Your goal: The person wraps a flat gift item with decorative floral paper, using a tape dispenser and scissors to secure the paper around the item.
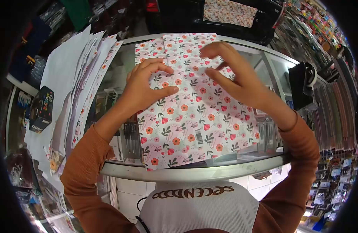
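Note:
Floral patterned paper (179, 128), white with red and orange flowers and green leaves, lies over the glass counter in front of me. A barcode (199, 136) is printed near its lower edge. My left hand (148, 83) is on or just above the left part of the paper, thumb and fingers apart. Over the upper right part, my right hand (233, 73) is raised with its fingers curved and spread. Nothing shows between the fingers of either hand. Whether the fingertips touch the paper is unclear.
A stack of large paper sheets (66, 77) stands at the left, beside a black box (42, 108). A black bag-like object (301, 85) sits at the counter's right end. The metal counter edge (194, 173) runs before me. Beyond the counter is a black object with floral paper (229, 12).

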{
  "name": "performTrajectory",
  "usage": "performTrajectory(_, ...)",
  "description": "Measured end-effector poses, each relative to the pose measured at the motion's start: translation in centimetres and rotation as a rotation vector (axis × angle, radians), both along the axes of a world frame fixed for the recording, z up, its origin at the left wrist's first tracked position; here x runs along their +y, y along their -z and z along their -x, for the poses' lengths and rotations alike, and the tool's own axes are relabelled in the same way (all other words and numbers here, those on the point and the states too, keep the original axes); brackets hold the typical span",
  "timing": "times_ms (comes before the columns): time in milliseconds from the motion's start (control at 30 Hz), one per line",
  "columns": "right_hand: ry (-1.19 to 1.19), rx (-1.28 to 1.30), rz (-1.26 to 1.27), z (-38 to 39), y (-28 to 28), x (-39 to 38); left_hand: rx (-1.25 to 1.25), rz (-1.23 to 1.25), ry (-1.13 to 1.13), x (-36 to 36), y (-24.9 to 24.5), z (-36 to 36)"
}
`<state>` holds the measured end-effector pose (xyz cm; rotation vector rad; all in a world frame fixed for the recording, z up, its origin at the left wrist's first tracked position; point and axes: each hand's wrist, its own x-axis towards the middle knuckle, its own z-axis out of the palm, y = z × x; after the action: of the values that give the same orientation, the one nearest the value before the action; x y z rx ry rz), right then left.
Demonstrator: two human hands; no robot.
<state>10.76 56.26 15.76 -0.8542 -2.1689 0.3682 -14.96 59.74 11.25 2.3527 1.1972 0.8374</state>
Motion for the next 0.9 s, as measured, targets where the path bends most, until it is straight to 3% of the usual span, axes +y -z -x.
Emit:
performTrajectory(67, 0.081, -0.245, 0.024, -2.9, -2.8, -3.9, -0.038, 0.007, 0.019, 0.1, 0.0, 0.0)
performTrajectory(133, 0.325, -0.402, 0.287, -5.7, -5.8, -8.9, -0.081, 0.018, 0.041, 0.3, 0.1, 0.0)
performTrajectory(200, 0.629, -0.505, 0.342, -9.4, -6.6, -13.7, -0.046, -0.089, 0.082, 0.2, -0.3, -0.1)
performTrajectory(367, 1.211, -0.768, 0.318, -17.9, -2.9, -22.8, -0.066, -0.048, 0.166, 0.3, -0.9, -0.3)
performTrajectory(467, 1.169, -0.613, 0.221, -18.9, -0.4, -22.5, -0.190, 0.127, 0.222, 0.4, -0.8, -0.3)
performTrajectory(500, 1.228, -0.627, 0.313, -18.8, -0.3, -22.2, -0.249, 0.201, 0.237, 0.4, -0.7, -0.3)
performTrajectory(633, 1.031, -0.725, 0.078, -22.6, 0.4, -20.0, -0.264, 0.243, 0.236, 0.4, -0.5, -0.3)
performTrajectory(733, 0.974, -0.553, 0.405, -25.4, 0.5, -19.1, -0.271, 0.287, 0.223, 0.3, -0.8, -0.3)
performTrajectory(900, 0.838, -0.394, 0.464, -27.3, -0.2, -18.5, -0.185, 0.272, 0.223, 0.3, -1.2, -0.3)
